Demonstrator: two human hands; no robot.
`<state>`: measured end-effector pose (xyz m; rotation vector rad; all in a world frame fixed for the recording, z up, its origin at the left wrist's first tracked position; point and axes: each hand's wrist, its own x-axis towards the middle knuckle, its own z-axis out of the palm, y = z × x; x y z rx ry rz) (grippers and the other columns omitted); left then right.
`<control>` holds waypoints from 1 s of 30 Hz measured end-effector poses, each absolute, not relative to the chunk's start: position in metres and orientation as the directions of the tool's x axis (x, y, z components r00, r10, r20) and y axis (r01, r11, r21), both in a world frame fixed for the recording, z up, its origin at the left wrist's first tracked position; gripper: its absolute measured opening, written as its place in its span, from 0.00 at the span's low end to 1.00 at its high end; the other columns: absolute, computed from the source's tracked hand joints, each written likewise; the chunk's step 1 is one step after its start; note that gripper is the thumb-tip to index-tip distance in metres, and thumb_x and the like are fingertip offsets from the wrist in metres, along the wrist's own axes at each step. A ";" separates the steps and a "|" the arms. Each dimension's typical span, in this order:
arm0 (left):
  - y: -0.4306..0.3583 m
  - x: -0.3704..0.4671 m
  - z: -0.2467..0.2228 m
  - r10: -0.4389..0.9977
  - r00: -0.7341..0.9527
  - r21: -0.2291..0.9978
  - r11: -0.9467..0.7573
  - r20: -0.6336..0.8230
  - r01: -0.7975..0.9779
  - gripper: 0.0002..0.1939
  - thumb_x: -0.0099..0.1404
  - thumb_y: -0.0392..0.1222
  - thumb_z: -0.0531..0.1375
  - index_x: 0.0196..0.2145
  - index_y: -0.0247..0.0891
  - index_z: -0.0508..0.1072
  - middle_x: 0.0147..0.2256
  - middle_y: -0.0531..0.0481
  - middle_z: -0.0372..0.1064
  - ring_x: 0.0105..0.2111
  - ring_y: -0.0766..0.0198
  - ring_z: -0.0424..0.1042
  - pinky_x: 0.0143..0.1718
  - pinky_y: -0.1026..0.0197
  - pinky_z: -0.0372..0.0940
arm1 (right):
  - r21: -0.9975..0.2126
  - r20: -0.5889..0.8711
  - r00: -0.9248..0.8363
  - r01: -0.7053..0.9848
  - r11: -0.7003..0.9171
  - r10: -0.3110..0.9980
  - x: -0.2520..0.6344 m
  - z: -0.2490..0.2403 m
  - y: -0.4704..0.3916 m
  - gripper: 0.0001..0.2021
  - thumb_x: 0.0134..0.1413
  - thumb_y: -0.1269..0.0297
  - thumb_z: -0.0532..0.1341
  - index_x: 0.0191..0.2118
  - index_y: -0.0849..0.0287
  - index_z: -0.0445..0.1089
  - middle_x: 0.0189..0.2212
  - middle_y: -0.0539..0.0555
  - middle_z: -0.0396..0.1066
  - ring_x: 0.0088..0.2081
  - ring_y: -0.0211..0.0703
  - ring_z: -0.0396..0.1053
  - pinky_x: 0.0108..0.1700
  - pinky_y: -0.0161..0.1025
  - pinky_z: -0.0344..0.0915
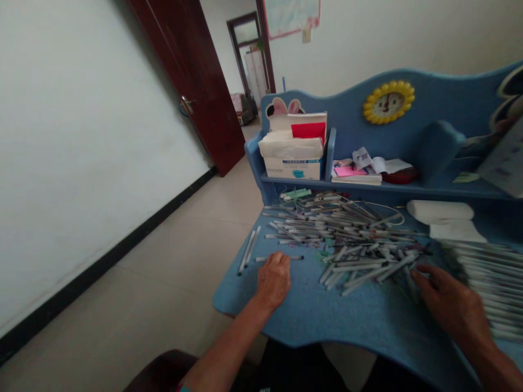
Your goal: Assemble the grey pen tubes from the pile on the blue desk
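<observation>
My left hand is closed on a grey pen that lies crosswise on the blue desk. Two more pens lie side by side at the desk's left edge. A loose heap of grey pens spreads over the middle, its near part between my two hands. At the right of that heap, my right hand has thumb and forefinger pinched at a pen, partly blurred. Beyond it lies a row of parallel pens.
A shelf behind the heap holds a white box and papers. A yellow flower-shaped clock hangs on the blue backboard. A white paper roll lies at the back right. A dark red door stands at the left.
</observation>
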<state>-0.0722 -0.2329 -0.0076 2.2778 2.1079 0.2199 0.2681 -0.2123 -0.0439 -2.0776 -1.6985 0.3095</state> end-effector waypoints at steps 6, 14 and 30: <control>-0.220 -0.083 0.003 0.999 0.041 0.123 -0.039 -0.015 0.992 0.13 0.61 0.31 0.47 0.37 0.35 0.70 0.39 0.41 0.66 0.42 0.55 0.65 0.42 0.56 0.60 | -0.501 0.191 0.201 0.861 -0.081 0.961 0.254 -0.034 -0.225 0.20 0.51 0.50 0.50 0.40 0.57 0.68 0.26 0.54 0.74 0.27 0.50 0.72 0.28 0.40 0.64; -0.194 -0.084 0.024 0.969 0.143 0.493 -0.025 -0.203 0.870 0.06 0.53 0.36 0.56 0.28 0.34 0.72 0.25 0.50 0.67 0.28 0.63 0.67 0.31 0.63 0.60 | -0.665 0.160 0.084 0.746 0.044 0.984 0.240 -0.020 -0.245 0.17 0.48 0.50 0.53 0.35 0.57 0.71 0.24 0.52 0.74 0.24 0.44 0.72 0.28 0.36 0.66; -0.201 -0.002 0.033 0.725 0.523 0.880 0.461 -0.448 0.115 0.09 0.40 0.34 0.63 0.24 0.32 0.72 0.17 0.57 0.62 0.16 0.75 0.56 0.18 0.68 0.47 | -0.939 -0.074 -0.199 0.345 -0.001 0.977 0.189 0.024 -0.223 0.22 0.55 0.48 0.50 0.19 0.59 0.61 0.12 0.45 0.61 0.11 0.30 0.57 0.15 0.29 0.52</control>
